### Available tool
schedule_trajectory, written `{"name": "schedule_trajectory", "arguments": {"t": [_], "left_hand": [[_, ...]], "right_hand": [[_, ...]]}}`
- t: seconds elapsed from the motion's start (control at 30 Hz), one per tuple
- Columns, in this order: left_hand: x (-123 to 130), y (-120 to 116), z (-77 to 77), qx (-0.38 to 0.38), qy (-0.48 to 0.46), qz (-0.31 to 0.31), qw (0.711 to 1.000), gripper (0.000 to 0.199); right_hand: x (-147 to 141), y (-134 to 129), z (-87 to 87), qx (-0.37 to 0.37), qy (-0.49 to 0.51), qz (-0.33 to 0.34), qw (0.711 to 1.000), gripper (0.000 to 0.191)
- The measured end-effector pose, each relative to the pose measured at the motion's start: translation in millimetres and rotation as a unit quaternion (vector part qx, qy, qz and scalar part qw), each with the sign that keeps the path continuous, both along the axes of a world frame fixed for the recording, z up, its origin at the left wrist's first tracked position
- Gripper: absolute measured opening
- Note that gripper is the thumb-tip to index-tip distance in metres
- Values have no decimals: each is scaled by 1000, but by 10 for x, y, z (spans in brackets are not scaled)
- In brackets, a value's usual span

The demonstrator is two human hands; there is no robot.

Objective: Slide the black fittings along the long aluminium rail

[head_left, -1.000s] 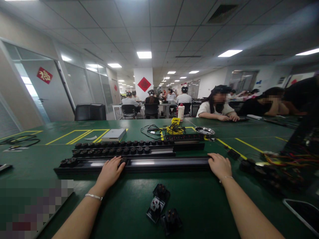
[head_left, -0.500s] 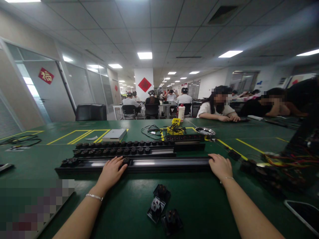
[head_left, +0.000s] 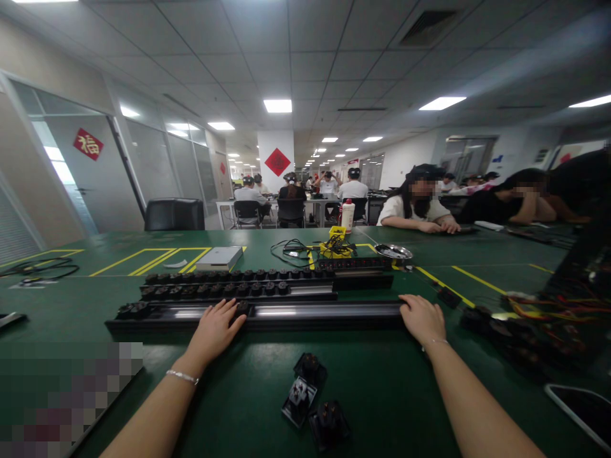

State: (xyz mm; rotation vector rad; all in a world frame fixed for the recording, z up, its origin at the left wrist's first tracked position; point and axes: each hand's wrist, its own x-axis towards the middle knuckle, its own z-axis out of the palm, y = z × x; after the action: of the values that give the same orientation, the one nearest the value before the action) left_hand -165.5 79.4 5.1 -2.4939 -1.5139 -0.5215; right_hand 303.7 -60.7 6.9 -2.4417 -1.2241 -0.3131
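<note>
A long black track rail (head_left: 324, 312) with a shiny channel lies across the table in front of me. My left hand (head_left: 216, 327) rests on it left of the middle, thumb and forefinger around a small black socket module (head_left: 242, 309) seated in the channel. At the rail's right end, my right hand (head_left: 424, 320) has its fingers curled over the edge. More socket modules (head_left: 133, 310) sit at the left end of the same rail. Nearer to me lie three loose black modules; copper-coloured contacts show on one loose module (head_left: 329, 423).
Behind are rails filled with black modules (head_left: 238, 277). Farther back stand a white box (head_left: 218, 258), tangled black cables (head_left: 293, 251), a yellow bin (head_left: 337, 234) and a metal dish (head_left: 393, 252). Coloured wires (head_left: 534, 308) and a phone-like device (head_left: 580, 407) lie right. Co-workers sit beyond.
My left hand and the socket module at its fingers have shifted very slightly to the right along the rail. My right hand stays at the rail's end.
</note>
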Motion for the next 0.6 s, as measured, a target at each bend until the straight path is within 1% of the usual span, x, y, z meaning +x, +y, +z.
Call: {"name": "schedule_trajectory", "arguments": {"t": [0.27, 0.6], "left_hand": [[35, -24, 22, -12, 17, -13, 1000, 54], [58, -38, 2, -1, 13, -23, 1000, 51]], "right_hand": [[11, 5, -5, -3, -1, -1, 1000, 46], [13, 11, -5, -5, -4, 0, 1000, 46]]}}
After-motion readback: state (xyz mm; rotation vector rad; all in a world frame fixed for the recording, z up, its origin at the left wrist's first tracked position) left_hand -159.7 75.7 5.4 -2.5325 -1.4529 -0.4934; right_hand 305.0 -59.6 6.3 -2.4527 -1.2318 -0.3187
